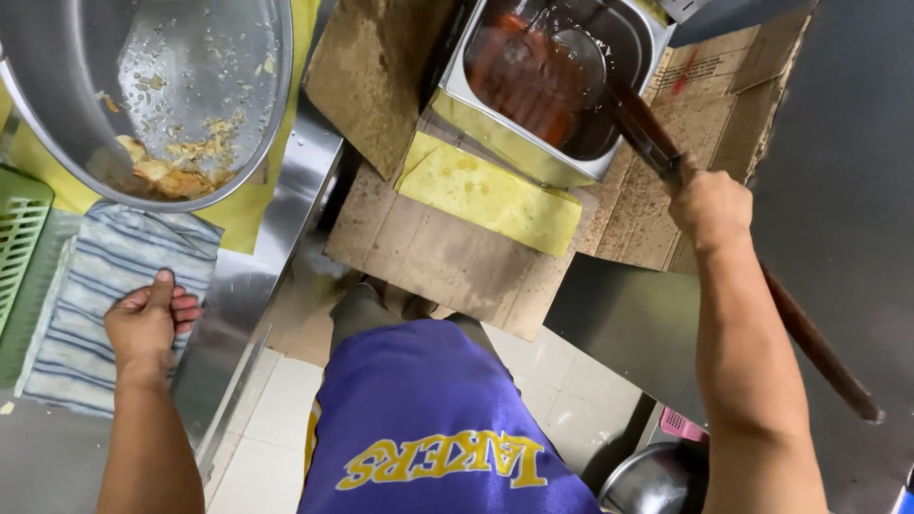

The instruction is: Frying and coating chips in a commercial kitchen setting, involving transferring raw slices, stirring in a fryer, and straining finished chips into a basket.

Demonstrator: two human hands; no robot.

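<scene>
My right hand [709, 205] grips the long wooden handle [809, 338] of a ladle whose bowl [581, 57] dips into dark reddish oil in a square steel pan [505, 143] standing on flattened cardboard [447, 257]. My left hand [148, 319] rests flat, fingers loosely curled, on a blue-and-white striped cloth [114, 257] at the edge of a steel counter [286, 190]. Just above that cloth sits a large steel bowl [57, 105] with fried crumbs and oil drops inside.
A yellow cloth [490, 195] hangs over the pan's near side. A green plastic basket [19, 233] lies at the far left. White floor tiles [562, 381], a steel pot [657, 481] and a pink item [681, 424] are below right. My purple shirt [428, 419] fills the bottom centre.
</scene>
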